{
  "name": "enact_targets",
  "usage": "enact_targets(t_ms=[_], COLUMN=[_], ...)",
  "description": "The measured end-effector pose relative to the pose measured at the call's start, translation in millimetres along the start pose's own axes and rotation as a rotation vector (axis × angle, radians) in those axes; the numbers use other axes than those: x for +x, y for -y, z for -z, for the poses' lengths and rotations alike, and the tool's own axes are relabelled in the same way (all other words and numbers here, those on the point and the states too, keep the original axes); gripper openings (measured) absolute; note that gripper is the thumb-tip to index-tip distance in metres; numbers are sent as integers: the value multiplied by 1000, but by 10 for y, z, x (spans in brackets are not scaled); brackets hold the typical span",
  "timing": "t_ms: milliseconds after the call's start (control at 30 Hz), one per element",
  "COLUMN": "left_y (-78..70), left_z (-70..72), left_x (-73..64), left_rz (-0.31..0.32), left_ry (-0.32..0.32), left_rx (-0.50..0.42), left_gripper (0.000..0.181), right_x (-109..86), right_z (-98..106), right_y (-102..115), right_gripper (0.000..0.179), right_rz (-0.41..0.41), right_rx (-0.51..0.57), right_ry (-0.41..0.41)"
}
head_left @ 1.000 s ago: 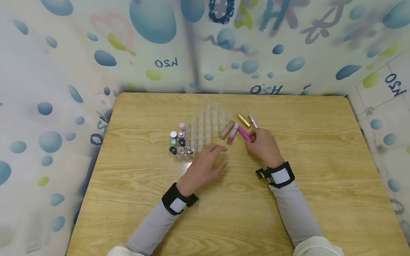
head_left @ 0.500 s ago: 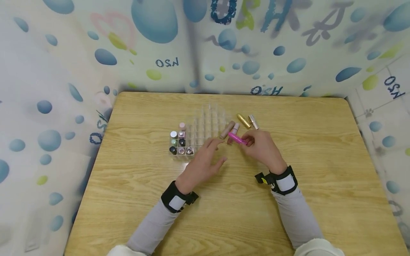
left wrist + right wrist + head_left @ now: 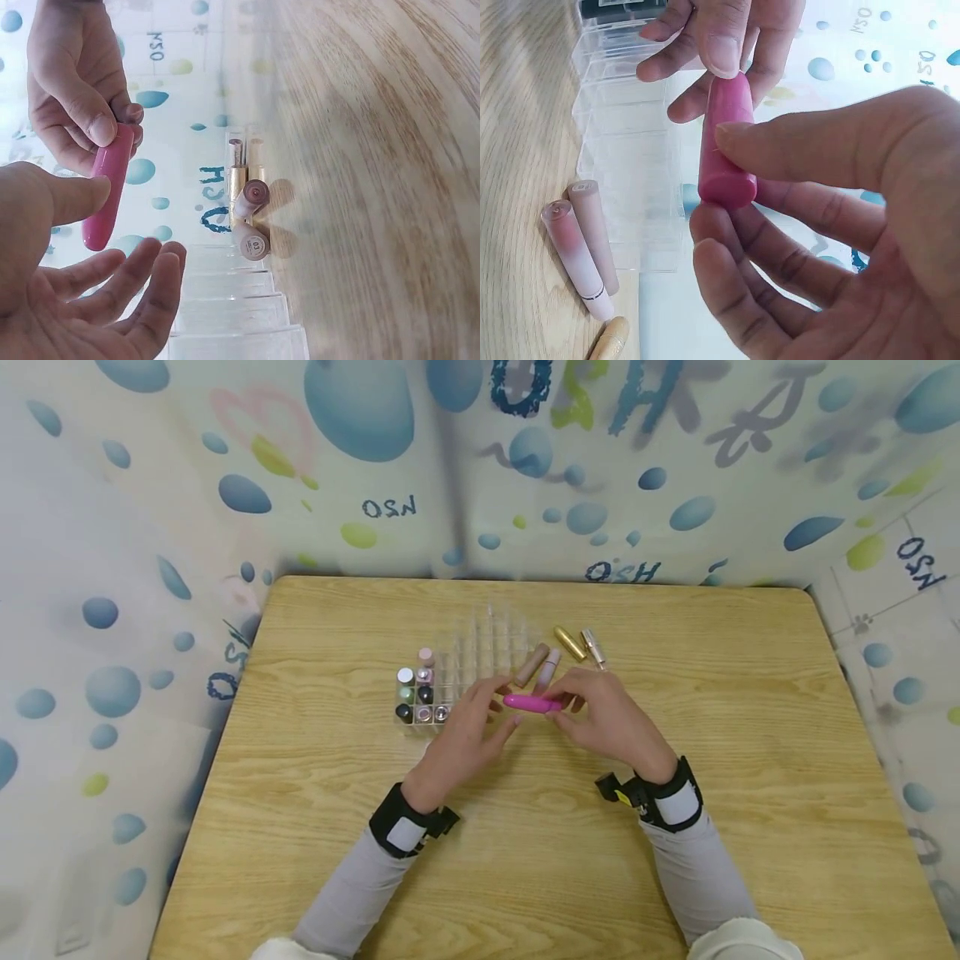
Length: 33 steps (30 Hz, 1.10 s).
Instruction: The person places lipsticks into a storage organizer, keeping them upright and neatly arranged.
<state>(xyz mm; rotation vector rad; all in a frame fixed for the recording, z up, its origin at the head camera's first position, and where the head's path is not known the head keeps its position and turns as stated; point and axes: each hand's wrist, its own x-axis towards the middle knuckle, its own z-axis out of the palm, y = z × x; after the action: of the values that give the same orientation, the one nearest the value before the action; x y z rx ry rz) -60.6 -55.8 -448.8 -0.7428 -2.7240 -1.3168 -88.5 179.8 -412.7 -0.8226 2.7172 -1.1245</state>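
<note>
My right hand (image 3: pixel 618 718) pinches a glossy pink lipstick tube (image 3: pixel 525 702) by one end, between thumb and fingers, above the table. The tube lies crosswise in the head view, its rounded tip pointing left. My left hand (image 3: pixel 459 739) is at that tip; its thumb overlaps the tube in the left wrist view, while its other fingers are spread apart below. Behind the hands, a matte brown tube (image 3: pixel 532 665) and a lip gloss with a pale cap (image 3: pixel 550 667) lie side by side. The right wrist view shows the pink tube (image 3: pixel 718 171) from its flat end.
A clear stepped organizer (image 3: pixel 486 643) stands left of the tubes, partly hidden by my left hand. Small bottles (image 3: pixel 425 695) fill several of its left compartments. A gold tube (image 3: pixel 570 643) and a silver tube (image 3: pixel 593 647) lie behind my right hand on the wooden table (image 3: pixel 720 693).
My right hand has lifted the pink lipstick tube and carried it left, turning it crosswise. My left hand has shifted slightly and now meets its tip.
</note>
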Motion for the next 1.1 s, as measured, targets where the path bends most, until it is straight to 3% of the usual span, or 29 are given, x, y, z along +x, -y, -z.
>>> enact_targets(t_ms=[333,667,900,1100], left_y=[-4,-40,-45,-46], left_z=[18,72,86,109], left_x=[-15,-11,-27,-44], left_rz=[-100,9,21,18], left_ry=[-61,-160,-224,-251], left_rx=[-73,-276,-408,-444], left_gripper=[31,28,31,30], right_x=[12,50,85,99], right_z=[-37,-73,-115,-184], right_y=[46,91,121,138], right_gripper=[18,18,19,20], right_rz=[68,68,49,49], right_rx=[45,60,121,181], right_ry=[1,-4,4,7])
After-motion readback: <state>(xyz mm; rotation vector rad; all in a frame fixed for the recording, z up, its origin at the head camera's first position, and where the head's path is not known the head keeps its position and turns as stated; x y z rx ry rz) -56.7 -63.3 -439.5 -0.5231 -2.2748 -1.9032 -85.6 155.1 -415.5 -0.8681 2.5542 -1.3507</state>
